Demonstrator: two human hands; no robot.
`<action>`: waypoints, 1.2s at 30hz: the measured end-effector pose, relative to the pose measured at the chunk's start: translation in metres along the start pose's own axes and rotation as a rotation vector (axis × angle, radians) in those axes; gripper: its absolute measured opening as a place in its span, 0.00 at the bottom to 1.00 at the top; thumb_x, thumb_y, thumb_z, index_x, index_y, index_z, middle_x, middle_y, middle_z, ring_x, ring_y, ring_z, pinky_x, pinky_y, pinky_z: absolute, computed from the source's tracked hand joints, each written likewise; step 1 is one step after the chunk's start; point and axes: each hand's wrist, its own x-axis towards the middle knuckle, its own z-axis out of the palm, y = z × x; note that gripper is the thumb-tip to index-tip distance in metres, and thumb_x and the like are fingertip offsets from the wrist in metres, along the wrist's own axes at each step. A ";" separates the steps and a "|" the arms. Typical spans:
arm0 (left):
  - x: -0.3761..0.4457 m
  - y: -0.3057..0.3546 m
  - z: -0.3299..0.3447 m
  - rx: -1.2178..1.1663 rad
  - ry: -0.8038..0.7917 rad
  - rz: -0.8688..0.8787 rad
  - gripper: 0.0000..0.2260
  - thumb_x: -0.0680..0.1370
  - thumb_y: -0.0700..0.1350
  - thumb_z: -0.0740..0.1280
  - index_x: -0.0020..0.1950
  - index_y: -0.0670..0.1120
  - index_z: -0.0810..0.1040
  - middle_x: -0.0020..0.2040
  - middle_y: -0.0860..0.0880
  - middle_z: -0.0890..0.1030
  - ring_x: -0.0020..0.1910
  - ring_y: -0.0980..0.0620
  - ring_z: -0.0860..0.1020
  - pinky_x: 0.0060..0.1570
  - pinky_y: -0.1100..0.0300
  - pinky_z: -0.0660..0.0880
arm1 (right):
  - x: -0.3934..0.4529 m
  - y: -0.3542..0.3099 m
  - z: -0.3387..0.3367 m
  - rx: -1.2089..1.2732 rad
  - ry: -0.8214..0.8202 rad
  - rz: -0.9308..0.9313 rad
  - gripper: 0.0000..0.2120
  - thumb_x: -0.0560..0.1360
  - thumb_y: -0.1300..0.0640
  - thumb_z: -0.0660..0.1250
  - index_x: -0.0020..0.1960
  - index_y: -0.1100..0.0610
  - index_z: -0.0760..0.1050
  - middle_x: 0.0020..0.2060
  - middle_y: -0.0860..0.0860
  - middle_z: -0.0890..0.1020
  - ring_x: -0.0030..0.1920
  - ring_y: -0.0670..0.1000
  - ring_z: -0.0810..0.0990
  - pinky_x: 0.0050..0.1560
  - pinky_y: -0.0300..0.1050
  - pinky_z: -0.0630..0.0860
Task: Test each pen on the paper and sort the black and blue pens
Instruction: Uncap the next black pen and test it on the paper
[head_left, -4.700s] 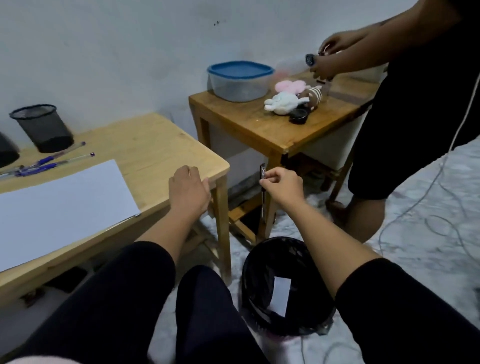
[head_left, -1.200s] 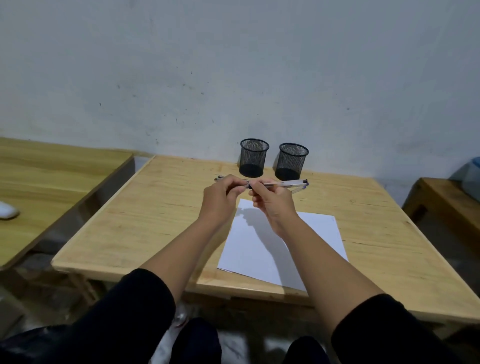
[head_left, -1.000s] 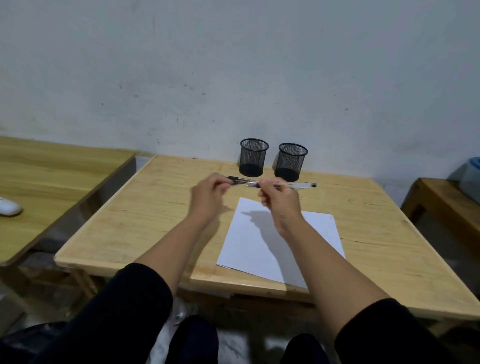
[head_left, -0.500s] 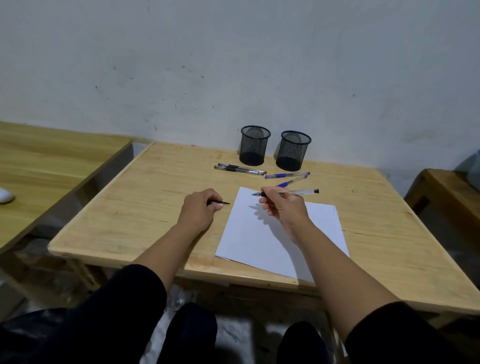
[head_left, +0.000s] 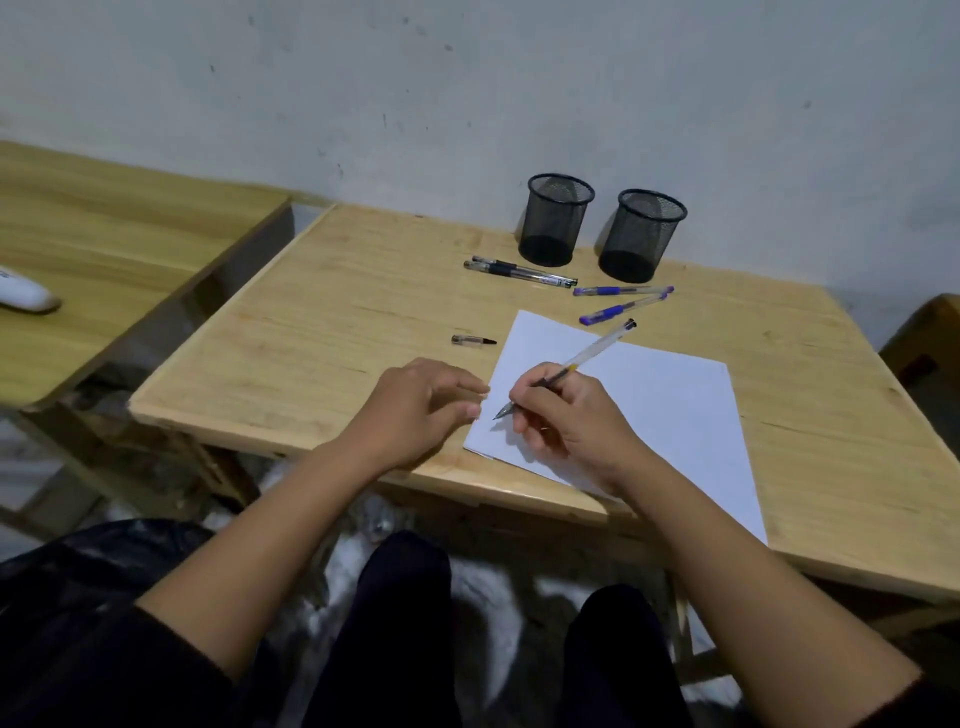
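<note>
Head view: right hand (head_left: 563, 415) pinches uncapped pen (head_left: 582, 358) low on its rubber grip, tip at paper's (head_left: 649, 405) near-left corner, left hand (head_left: 421, 400) loose and empty beside it; light, stiff, slick barrel, likely best held at the grip.
</note>
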 end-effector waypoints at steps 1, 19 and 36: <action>-0.002 -0.004 0.002 0.010 -0.016 0.014 0.10 0.73 0.46 0.70 0.54 0.52 0.81 0.53 0.51 0.82 0.56 0.54 0.76 0.55 0.65 0.67 | -0.001 0.004 0.002 0.008 -0.025 0.004 0.05 0.77 0.65 0.61 0.43 0.63 0.74 0.27 0.56 0.76 0.23 0.49 0.70 0.26 0.39 0.67; -0.005 -0.013 0.007 0.040 -0.009 0.105 0.10 0.72 0.50 0.70 0.52 0.52 0.82 0.49 0.52 0.84 0.52 0.55 0.78 0.54 0.59 0.73 | 0.013 0.022 0.014 -0.555 -0.013 -0.223 0.04 0.72 0.57 0.68 0.41 0.54 0.80 0.32 0.55 0.80 0.33 0.46 0.74 0.37 0.38 0.70; -0.004 -0.014 0.007 0.039 -0.013 0.093 0.10 0.72 0.49 0.71 0.52 0.51 0.82 0.50 0.52 0.84 0.53 0.55 0.78 0.55 0.59 0.73 | 0.011 0.022 0.016 -0.599 -0.040 -0.248 0.04 0.73 0.58 0.68 0.41 0.51 0.79 0.34 0.59 0.80 0.33 0.48 0.73 0.33 0.34 0.68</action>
